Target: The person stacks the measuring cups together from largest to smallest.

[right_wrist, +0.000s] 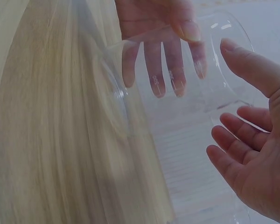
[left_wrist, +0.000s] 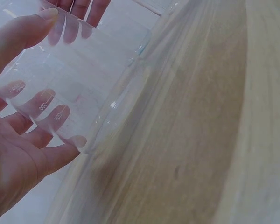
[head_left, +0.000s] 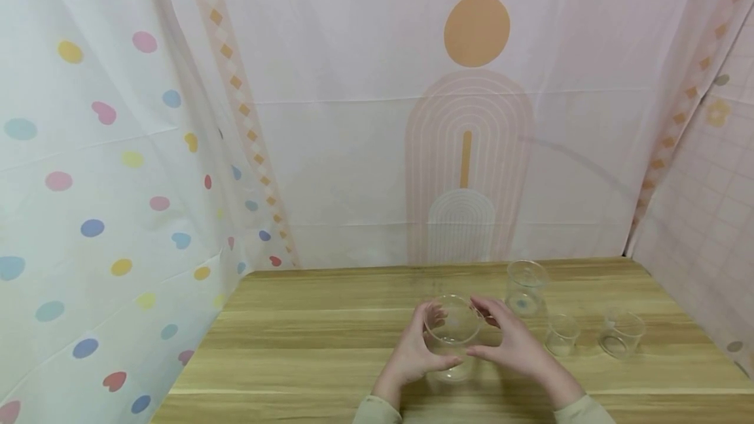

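A large clear glass beaker (head_left: 452, 340) with white graduation marks stands upright near the front of the table. My left hand (head_left: 412, 352) holds it from the left, thumb in front and fingers curved round the far side. Through the glass, the fingertips of the left hand (right_wrist: 154, 28) show in the right wrist view. On the beaker's right side, my right hand (head_left: 514, 340) is spread with its thumb apart from the fingers. In the right wrist view, a small gap shows between the right hand (right_wrist: 254, 161) and the glass wall.
To the right on the wooden table (head_left: 294, 345) stand a tall clear glass vessel (head_left: 527, 286), a small glass beaker (head_left: 562, 334) and another short one (head_left: 624, 332). A patterned curtain (head_left: 341, 149) hangs along the back edge, with a dotted curtain (head_left: 118, 214) on the left.
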Tool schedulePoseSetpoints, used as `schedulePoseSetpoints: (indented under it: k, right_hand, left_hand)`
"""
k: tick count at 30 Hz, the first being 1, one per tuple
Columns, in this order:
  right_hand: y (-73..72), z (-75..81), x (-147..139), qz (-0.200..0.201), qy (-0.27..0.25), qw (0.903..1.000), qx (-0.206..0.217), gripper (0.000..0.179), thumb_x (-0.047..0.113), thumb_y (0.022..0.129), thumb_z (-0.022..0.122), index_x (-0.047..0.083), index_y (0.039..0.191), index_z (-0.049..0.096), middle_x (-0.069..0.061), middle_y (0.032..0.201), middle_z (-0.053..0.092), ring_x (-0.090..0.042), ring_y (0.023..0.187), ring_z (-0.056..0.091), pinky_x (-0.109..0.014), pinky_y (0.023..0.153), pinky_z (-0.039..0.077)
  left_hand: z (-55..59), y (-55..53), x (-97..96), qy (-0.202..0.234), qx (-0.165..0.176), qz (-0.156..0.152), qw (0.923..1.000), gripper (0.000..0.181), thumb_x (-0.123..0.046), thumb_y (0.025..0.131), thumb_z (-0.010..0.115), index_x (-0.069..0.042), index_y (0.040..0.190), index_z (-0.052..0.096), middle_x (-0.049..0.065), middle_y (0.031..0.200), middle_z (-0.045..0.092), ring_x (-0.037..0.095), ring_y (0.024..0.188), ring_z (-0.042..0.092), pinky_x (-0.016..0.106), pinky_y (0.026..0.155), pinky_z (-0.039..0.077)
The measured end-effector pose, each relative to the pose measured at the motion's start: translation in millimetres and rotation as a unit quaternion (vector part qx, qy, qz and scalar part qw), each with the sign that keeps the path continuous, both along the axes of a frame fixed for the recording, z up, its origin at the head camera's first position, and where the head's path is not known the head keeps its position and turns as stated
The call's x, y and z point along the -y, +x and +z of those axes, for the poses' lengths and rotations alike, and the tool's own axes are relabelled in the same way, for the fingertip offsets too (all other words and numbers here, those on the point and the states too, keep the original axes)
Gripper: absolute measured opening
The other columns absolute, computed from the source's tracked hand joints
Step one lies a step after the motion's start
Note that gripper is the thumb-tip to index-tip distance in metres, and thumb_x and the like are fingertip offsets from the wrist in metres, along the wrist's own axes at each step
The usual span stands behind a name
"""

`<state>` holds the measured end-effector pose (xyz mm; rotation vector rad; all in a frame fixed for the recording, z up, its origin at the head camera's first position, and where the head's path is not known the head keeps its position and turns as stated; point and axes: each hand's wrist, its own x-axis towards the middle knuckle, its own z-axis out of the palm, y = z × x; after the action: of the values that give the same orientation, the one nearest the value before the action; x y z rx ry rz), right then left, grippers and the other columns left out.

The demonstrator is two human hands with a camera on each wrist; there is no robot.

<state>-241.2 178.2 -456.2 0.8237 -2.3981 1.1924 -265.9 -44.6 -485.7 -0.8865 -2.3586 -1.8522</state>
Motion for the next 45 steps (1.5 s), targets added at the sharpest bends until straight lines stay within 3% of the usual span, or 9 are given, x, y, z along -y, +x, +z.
schedulePoseSetpoints:
  k: [10,16,32,45]
  right_hand:
    - [1.4,-4.9,-8,-0.044,0.04,0.9972,-0.045,0.069,0.019,0.073,0.087,0.001,0.132,0.056,-0.004,0.119,0.064,-0.027,0.107,0.06,-0.05,0.089,0.052]
    - [0.0,-5.3,-13,-0.057,0.051,0.9933,-0.087,0.066,0.011,0.07,0.088,0.0,0.128,0.059,-0.005,0.116,0.067,-0.027,0.103,0.061,-0.049,0.086,0.053]
    - [-1.1,-0.8,-27,-0.095,0.094,0.9813,-0.138,0.066,0.012,0.067,0.09,0.004,0.126,0.062,-0.003,0.113,0.068,-0.025,0.101,0.062,-0.047,0.083,0.054]
    - [-7.3,13.0,-39,-0.112,0.112,0.973,-0.168,0.063,0.01,0.064,0.091,-0.001,0.12,0.065,-0.01,0.111,0.07,-0.031,0.101,0.063,-0.05,0.083,0.053]
  left_hand:
    - [-2.7,-0.1,0.2,0.003,0.006,0.002,1.0,0.094,-0.011,0.066,0.091,-0.005,0.143,0.037,0.011,0.135,0.055,0.028,0.127,0.05,0.045,0.105,0.042]
    - [-2.7,-0.7,-0.3,0.002,-0.004,0.0,1.0,0.094,-0.01,0.066,0.091,-0.003,0.142,0.037,0.015,0.135,0.056,0.026,0.126,0.051,0.043,0.107,0.04]
    - [-4.5,-1.8,0.5,-0.001,-0.01,0.005,0.9999,0.095,-0.01,0.065,0.091,-0.002,0.143,0.037,0.019,0.135,0.055,0.027,0.126,0.051,0.042,0.107,0.04]
    - [-3.1,0.8,0.0,0.016,0.015,-0.004,0.9998,0.093,-0.009,0.067,0.09,-0.008,0.143,0.037,0.021,0.139,0.05,0.03,0.129,0.048,0.045,0.106,0.042]
